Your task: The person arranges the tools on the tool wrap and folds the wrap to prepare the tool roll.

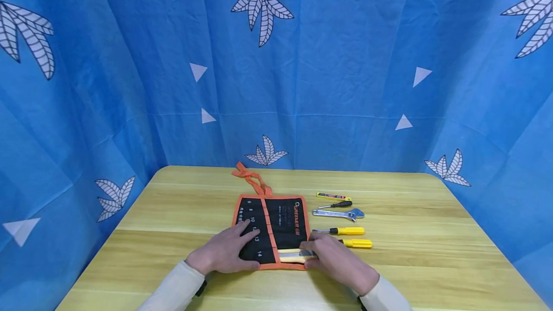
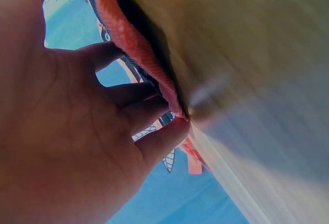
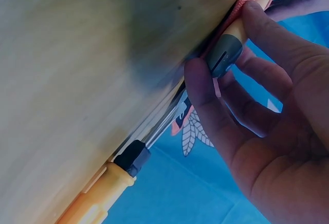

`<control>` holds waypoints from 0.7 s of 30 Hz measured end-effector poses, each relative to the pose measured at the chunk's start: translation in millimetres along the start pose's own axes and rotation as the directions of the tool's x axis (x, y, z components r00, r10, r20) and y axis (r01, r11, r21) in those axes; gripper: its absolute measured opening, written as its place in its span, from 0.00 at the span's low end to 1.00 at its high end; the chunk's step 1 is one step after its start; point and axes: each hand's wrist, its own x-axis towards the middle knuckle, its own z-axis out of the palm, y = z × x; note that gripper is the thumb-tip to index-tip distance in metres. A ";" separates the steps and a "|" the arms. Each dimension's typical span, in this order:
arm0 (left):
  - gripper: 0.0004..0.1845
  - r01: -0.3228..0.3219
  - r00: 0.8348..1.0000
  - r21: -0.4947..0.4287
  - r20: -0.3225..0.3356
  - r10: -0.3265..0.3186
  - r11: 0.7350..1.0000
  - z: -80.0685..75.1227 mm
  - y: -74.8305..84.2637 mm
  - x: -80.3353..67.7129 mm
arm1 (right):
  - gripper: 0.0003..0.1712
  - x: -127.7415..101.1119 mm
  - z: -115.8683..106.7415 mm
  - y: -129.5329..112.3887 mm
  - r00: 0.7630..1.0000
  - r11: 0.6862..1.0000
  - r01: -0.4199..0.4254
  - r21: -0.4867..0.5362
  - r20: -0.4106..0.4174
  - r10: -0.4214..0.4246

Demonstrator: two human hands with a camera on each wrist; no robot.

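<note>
While the right hand [image 1: 334, 256] pinches the end of a cream-coloured utility knife [image 1: 290, 255], the left hand [image 1: 229, 248] rests on the black tool pouch [image 1: 281, 222], its fingers spread and gripping nothing that I can see. The knife lies along the near edge of the pouch, on the lettered half, its far end at the orange strip down the middle. Whether that end has gone under the strip, I cannot tell. From the right wrist, the fingers can be seen closed about the knife's grey-capped end.

To the right of the pouch, on the wooden counter [image 1: 414, 253], five things lie in a loose column: one slim yellow packet [image 1: 333, 197], one black-handled screwdriver [image 1: 342, 204], one adjustable wrench [image 1: 337, 214] and two yellow-handled screwdrivers [image 1: 351, 231]. The nearer of that pair is partly blocked by the right hand, which covers its shaft from above. The left hand, for its part, hides some of the pouch's numbered half.

Orange ties [image 1: 265, 191] trail from the pouch's far edge towards the blue curtain [image 1: 337, 61], printed with leaves and pale triangles, that hangs behind the counter.
</note>
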 end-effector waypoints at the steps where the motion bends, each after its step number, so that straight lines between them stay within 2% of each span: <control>1: 0.47 0.001 1.000 -0.001 0.000 -0.001 1.000 0.0 0.2 0.1 | 0.17 0.5 0.2 -0.1 1.000 1.000 0.000 0.002 0.001 0.000; 21: 0.46 0.000 1.000 0.005 -0.005 0.000 1.000 0.9 0.0 -0.1 | 0.16 9.5 4.4 -6.7 1.000 1.000 -0.011 0.000 0.015 0.011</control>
